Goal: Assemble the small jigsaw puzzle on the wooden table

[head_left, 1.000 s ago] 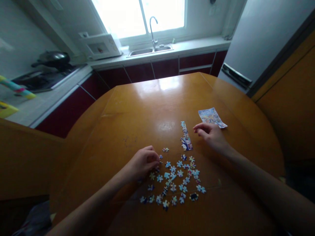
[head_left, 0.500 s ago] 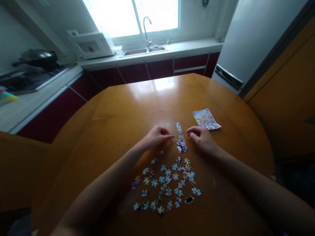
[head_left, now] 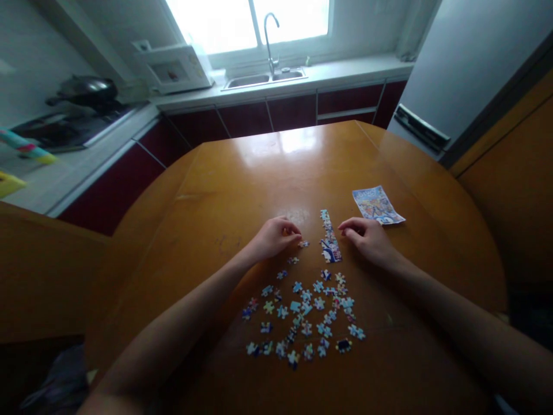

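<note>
My left hand (head_left: 276, 237) is closed in a pinch at a small puzzle piece (head_left: 304, 244), which shows at the fingertips just above the tabletop or on it. To its right lies a narrow joined strip of puzzle (head_left: 330, 241), wider at its near end, where blue and white show. On the strip's other side, my right hand (head_left: 367, 237) rests with loosely curled fingers, thumb and index a little apart, and nothing visible in it. Many loose puzzle pieces (head_left: 295, 306) are spread on the table nearer to me, between my forearms.
A printed picture sheet (head_left: 378, 205) lies beyond my right hand on the wooden table (head_left: 242, 184). Past the table are a counter with a sink (head_left: 250, 81), a microwave (head_left: 175, 69), a pan (head_left: 88, 89) on the stove, and a fridge (head_left: 466, 63).
My left hand has drawn back leftward from the strip, and the puzzle piece has come with it. My right hand stays beside the strip. The whole view has shifted slightly.
</note>
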`<state>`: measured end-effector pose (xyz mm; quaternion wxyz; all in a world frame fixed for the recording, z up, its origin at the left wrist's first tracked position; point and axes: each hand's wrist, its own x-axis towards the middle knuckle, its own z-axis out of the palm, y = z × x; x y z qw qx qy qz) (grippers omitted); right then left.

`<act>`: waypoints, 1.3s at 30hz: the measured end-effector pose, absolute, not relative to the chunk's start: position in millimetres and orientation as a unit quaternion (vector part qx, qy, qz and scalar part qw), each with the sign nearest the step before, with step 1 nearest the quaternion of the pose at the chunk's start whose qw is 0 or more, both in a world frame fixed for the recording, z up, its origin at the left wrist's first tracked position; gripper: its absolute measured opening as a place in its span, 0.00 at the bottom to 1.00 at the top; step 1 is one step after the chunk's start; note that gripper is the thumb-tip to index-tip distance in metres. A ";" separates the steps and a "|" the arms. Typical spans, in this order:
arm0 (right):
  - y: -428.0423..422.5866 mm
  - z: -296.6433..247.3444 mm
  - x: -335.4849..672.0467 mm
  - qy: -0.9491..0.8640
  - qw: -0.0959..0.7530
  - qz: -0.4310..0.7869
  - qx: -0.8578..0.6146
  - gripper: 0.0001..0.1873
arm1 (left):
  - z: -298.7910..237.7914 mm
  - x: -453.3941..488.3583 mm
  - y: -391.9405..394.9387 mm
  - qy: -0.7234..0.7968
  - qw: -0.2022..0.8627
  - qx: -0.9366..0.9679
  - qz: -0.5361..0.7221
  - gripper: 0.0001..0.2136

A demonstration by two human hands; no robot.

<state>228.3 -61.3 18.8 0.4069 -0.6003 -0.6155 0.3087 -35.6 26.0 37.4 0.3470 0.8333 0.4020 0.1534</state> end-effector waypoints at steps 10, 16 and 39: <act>-61.1 16.9 228.9 -0.615 0.402 0.299 -0.609 0.10 | 29.2 -48.4 1.2 0.328 0.369 0.858 0.140 0.05; -61.1 17.4 229.3 -0.615 0.398 0.298 -0.612 0.10 | 43.1 -53.9 -0.9 0.264 0.411 0.870 0.067 0.07; -61.5 19.7 231.6 -0.621 0.388 0.298 -0.612 0.11 | 30.7 -78.5 19.5 0.206 0.330 0.909 0.149 0.08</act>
